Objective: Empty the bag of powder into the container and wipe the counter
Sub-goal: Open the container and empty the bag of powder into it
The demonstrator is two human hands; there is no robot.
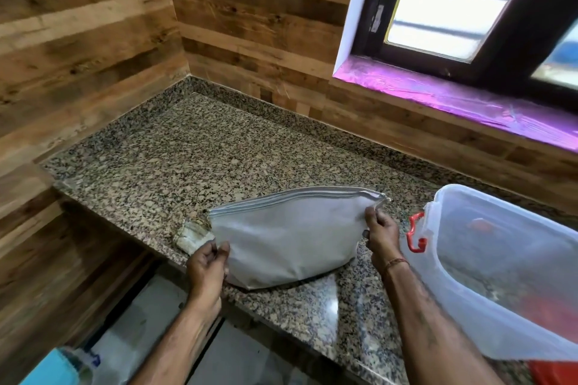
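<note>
A whitish cloth (191, 236) lies on the granite counter (175, 153). The left hand (205, 272) pinches the grey bag's (291, 237) lower left edge; the right hand (380, 233) pinches its zipper corner. The clear container (500, 287) stands right of them.

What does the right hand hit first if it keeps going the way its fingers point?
The right hand already pinches the grey bag at its zipper corner; its fingers point up-left, so the bag, then bare granite counter. Depth is unclear.
</note>
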